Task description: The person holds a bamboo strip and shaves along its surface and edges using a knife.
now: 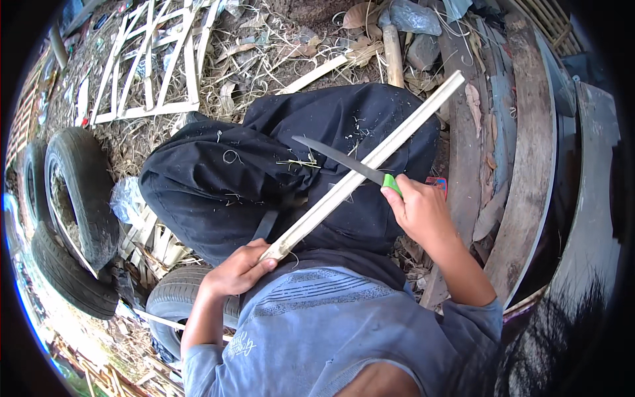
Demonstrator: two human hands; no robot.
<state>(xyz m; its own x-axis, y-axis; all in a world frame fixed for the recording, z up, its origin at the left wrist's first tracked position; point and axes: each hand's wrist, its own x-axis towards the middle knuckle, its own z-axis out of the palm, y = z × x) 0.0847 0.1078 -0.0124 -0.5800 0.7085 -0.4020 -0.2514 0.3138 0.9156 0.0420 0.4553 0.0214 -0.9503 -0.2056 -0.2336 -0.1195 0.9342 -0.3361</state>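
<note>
A long pale strip of split bamboo lies slantwise over my lap, its near end by my waist and its far end up to the right. My left hand is closed on the near end. In my right hand is a knife with a green handle, its blade crossing the strip near the middle and pointing up to the left. From this view I cannot tell whether the edge cuts into the strip. Thin shavings lie on my dark trousers. A second flat grey blade-like piece shows beside my left hand, partly hidden.
Old tyres stand at the left, and another tyre is by my left arm. A lattice frame of pale strips lies on the littered ground ahead. Weathered planks run along my right side. A wooden stick lies beyond my knees.
</note>
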